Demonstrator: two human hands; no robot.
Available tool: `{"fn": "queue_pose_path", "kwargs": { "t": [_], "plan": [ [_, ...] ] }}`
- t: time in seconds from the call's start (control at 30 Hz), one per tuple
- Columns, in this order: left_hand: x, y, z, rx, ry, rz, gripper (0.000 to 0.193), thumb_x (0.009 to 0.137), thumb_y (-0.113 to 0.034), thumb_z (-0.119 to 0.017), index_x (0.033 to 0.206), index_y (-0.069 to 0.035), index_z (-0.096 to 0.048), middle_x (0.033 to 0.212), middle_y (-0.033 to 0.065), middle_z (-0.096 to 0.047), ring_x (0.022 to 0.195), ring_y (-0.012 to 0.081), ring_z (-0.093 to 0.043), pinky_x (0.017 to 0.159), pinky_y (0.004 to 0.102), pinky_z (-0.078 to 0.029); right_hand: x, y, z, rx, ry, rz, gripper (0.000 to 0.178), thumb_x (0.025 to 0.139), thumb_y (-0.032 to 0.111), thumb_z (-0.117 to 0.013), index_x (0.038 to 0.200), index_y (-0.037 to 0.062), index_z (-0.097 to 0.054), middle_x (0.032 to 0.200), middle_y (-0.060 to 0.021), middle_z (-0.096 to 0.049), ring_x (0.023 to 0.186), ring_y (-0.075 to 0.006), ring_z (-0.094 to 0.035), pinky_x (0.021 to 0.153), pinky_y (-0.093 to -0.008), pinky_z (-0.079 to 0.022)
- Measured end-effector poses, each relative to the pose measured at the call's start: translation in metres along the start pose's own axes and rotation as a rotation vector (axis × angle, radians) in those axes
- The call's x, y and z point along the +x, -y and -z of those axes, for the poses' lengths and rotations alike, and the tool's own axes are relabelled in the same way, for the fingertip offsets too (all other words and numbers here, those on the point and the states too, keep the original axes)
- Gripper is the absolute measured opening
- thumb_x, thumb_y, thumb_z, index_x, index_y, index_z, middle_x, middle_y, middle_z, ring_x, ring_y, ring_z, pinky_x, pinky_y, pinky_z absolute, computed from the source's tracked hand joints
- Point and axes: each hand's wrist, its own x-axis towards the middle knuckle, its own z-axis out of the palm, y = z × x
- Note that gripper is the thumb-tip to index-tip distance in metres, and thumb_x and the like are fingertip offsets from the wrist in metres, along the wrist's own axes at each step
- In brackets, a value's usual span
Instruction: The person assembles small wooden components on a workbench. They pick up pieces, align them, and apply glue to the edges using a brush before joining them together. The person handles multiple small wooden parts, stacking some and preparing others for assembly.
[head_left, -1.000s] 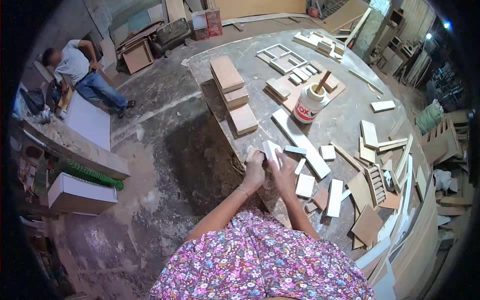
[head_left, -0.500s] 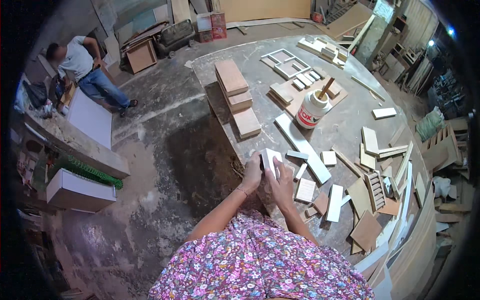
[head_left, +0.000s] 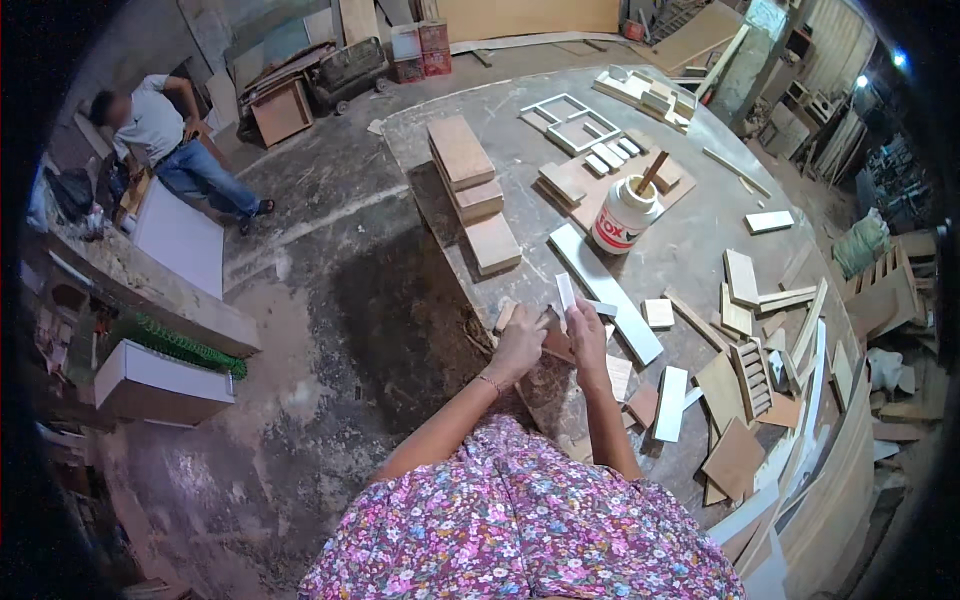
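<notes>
My right hand (head_left: 588, 345) pinches a thin white wooden strip (head_left: 566, 291), which stands up from between thumb and fingers. Close beside it, my left hand (head_left: 518, 343) is closed around a brown wooden block (head_left: 558, 343). A pale end shows past the left fingers, and much of the block is hidden by both hands. Both hands are over the near left edge of the table (head_left: 560, 395). Just beyond the right hand lies a long white board (head_left: 610, 300), with a small pale square block (head_left: 658, 313) to its right.
Wooden blocks (head_left: 468, 195) stand in a row along the table's left edge. A white glue bottle (head_left: 625, 215) holds a wooden stick (head_left: 653, 172). Loose offcuts (head_left: 735, 462) crowd the right side. Across the floor, a person (head_left: 175, 140) stands at the far left.
The white-faced block between my hands has turned, now showing a brown side. The white strip now sticks up in my right hand. My hands have moved slightly apart.
</notes>
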Motion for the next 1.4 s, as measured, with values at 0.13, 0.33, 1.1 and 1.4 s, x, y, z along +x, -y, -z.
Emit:
{"fn": "queue_pose_path", "kwargs": {
  "t": [0.13, 0.33, 1.1, 1.4],
  "plan": [
    [-0.003, 0.008, -0.005, -0.032, -0.082, 0.052, 0.046, 0.071, -0.002, -0.059, 0.115, 0.002, -0.047, 0.094, 0.0217, -0.055, 0.089, 0.0371, -0.054, 0.08, 0.0412, -0.043, 0.002, -0.022, 0.005, -0.013, -0.006, 0.091, 0.043, 0.089, 0.028, -0.05, 0.121, 0.0001, -0.05, 0.111, -0.0121, -0.056, 0.101, -0.0178, -0.051, 0.089, -0.0285, -0.038],
    [-0.006, 0.021, -0.003, 0.065, -0.139, 0.095, 0.05, 0.069, 0.002, -0.058, 0.118, 0.003, -0.044, 0.089, 0.0227, -0.059, 0.088, 0.0371, -0.058, 0.081, 0.0426, -0.045, -0.004, -0.034, 0.006, -0.203, -0.002, 0.123, 0.043, 0.085, 0.028, -0.054, 0.119, 0.002, -0.053, 0.115, -0.018, -0.055, 0.107, -0.0232, -0.051, 0.092, -0.0323, -0.037],
    [-0.016, 0.024, 0.001, 0.025, -0.18, 0.218, 0.024, 0.069, -0.001, -0.053, 0.092, 0.001, -0.06, 0.078, 0.025, -0.058, 0.076, 0.0408, -0.058, 0.066, 0.0452, -0.046, -0.041, -0.025, -0.016, -0.747, 0.008, 0.216, 0.046, 0.081, 0.041, -0.055, 0.121, 0.0171, -0.054, 0.103, -0.0247, -0.052, 0.093, -0.0375, -0.053, 0.083, -0.0429, -0.041],
    [-0.025, 0.031, 0.002, -0.013, -0.157, 0.265, 0.018, 0.069, -0.007, -0.061, 0.083, 0.005, -0.06, 0.078, 0.026, -0.059, 0.077, 0.04, -0.059, 0.068, 0.0446, -0.047, -0.041, -0.034, -0.031, -1.056, -0.168, 0.386, 0.047, 0.079, 0.038, -0.06, 0.122, 0.0223, -0.052, 0.12, -0.0259, -0.038, 0.105, -0.042, -0.038, 0.084, -0.0516, -0.031]
  ]
}}
